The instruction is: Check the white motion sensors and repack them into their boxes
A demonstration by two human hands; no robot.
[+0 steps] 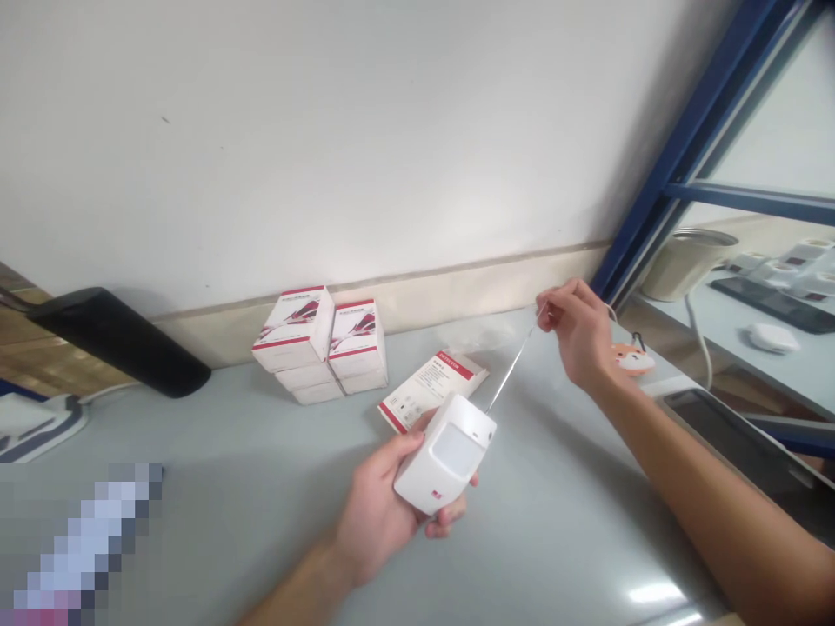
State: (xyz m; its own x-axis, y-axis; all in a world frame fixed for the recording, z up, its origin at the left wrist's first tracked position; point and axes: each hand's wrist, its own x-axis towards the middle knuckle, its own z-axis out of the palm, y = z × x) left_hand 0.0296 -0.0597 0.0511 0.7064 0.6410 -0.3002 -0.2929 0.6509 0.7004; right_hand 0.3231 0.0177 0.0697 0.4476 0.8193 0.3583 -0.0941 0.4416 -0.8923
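Observation:
My left hand [378, 513] is wrapped around a white motion detector [444, 456] with a pale sensor window and a small red mark at its lower end. From the detector's upper end a thin silvery antenna [511, 374] slants up to the right. My right hand [574, 326] pinches the antenna's far tip between thumb and fingers. Behind the detector, a flat white and red box [436, 382] printed "DETECTOR" lies on the table, partly hidden by the detector and my left fingers.
Several white and red boxes [293, 326] stand stacked against the wall. A black cylindrical object [123, 343] leans at the left. An orange and white animal-shaped item [631, 358] and a dark-screened device [737, 435] lie at the right, by a blue frame [678, 156]. Clear plastic [479, 335] rests behind the flat box.

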